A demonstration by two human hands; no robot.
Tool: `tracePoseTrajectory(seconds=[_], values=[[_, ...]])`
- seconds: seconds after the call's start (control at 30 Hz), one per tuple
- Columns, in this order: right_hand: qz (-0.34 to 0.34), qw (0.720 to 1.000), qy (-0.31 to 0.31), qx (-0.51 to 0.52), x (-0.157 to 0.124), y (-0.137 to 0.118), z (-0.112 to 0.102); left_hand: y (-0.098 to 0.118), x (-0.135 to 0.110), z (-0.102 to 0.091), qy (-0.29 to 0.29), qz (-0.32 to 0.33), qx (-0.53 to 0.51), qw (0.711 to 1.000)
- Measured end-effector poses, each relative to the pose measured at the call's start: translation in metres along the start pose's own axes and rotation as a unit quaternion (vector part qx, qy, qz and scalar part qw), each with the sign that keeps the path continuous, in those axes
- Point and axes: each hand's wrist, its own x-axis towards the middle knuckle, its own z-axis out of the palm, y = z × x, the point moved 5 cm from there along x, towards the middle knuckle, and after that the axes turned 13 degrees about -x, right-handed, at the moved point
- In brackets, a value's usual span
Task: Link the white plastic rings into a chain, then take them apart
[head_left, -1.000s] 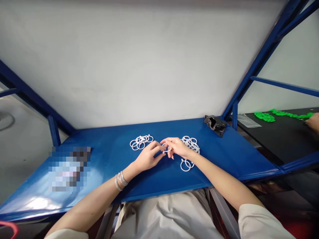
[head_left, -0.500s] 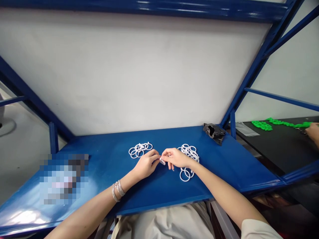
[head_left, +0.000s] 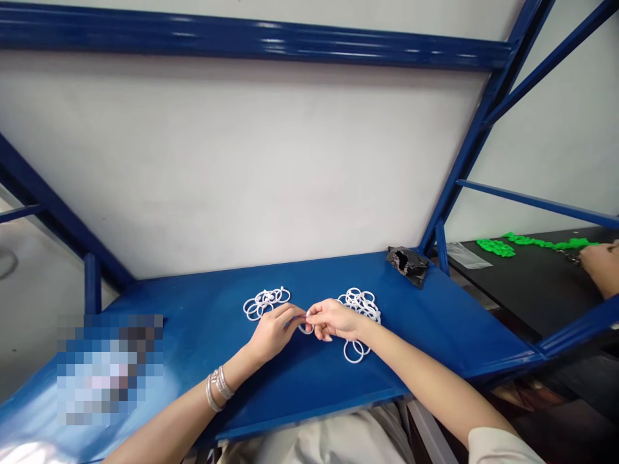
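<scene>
Over the middle of the blue table, my left hand and my right hand meet at the fingertips. Pinched between them is a thin white plastic ring, like a shower curtain ring, hanging below the fingers. Its upper part is hidden by both hands. Just beyond my left hand lies a small group of white rings with little knobs. Behind and under my right wrist spreads a larger pile of white rings, partly covered by that hand. One ring from this pile lies closer to me.
A torn black plastic bag sits at the table's back right. The blue table has a blurred-out item at left. Blue frame posts rise beside it. On a neighbouring black table, another person's hand is near green pieces.
My fingers have turned the white ring, so more of its round shape shows below them. Both hands stay together. The whole view has shifted slightly.
</scene>
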Motion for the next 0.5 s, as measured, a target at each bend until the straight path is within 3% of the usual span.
tracePoseTrajectory(seconds=[0.13, 0.33, 0.5], values=[[-0.001, 0.999, -0.012, 0.03, -0.001, 0.0, 0.0, -0.003, 0.0, 0.0, -0.008, 0.0, -0.061, 0.998], [-0.039, 0.995, -0.027, 0.088, 0.002, 0.0, 0.001, -0.009, 0.0, 0.001, -0.033, -0.052, -0.091, 0.994], [-0.101, 0.99, 0.02, 0.093, 0.001, -0.007, -0.003, -0.014, -0.003, 0.001, -0.016, -0.112, -0.114, 0.987]])
